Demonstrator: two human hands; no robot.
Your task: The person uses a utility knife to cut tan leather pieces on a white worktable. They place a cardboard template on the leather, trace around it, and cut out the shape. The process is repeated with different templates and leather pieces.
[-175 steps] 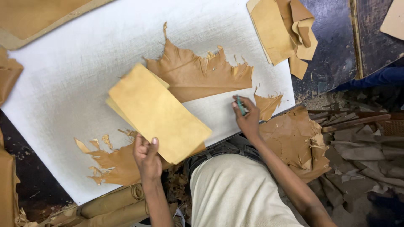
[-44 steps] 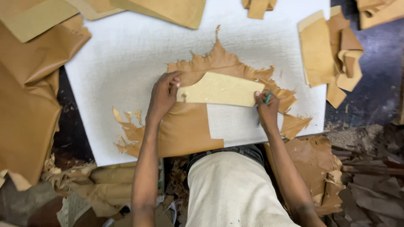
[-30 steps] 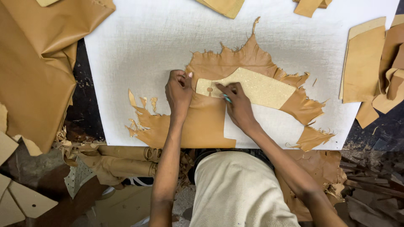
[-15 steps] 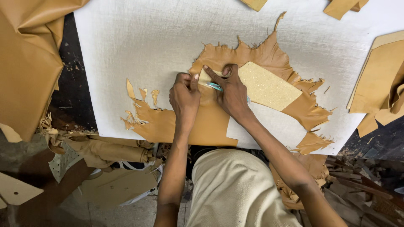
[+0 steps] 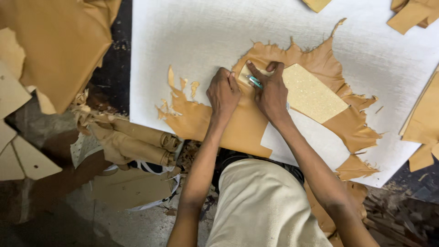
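Pale rectangular template (image 5: 307,93) laid flat and slanted on the tan leather hide (image 5: 247,128), toward the near edge of the white cutting board (image 5: 192,32), well in from its left edge. Placed over the broad unbroken part of the hide, probably so a full piece fits under it.

Right hand (image 5: 273,93) spread over the template's left end, fingers curled around a small teal-handled knife (image 5: 255,82), blade end down at the template's corner; held low and close, seemingly to follow the edge. Left hand (image 5: 223,93) just beside it, fingers bent and closed, knuckles up, pressing on the leather next to the template's short edge, gripping nothing, apparently to stop the hide from shifting.

Straight-sided notch already missing from the hide at the near edge, white board bare there. Ragged scraps around the hide's left rim.

Off the board's left edge: rolled leather (image 5: 137,142) and a large tan sheet (image 5: 59,45). More tan pieces (image 5: 423,123) past the right edge.
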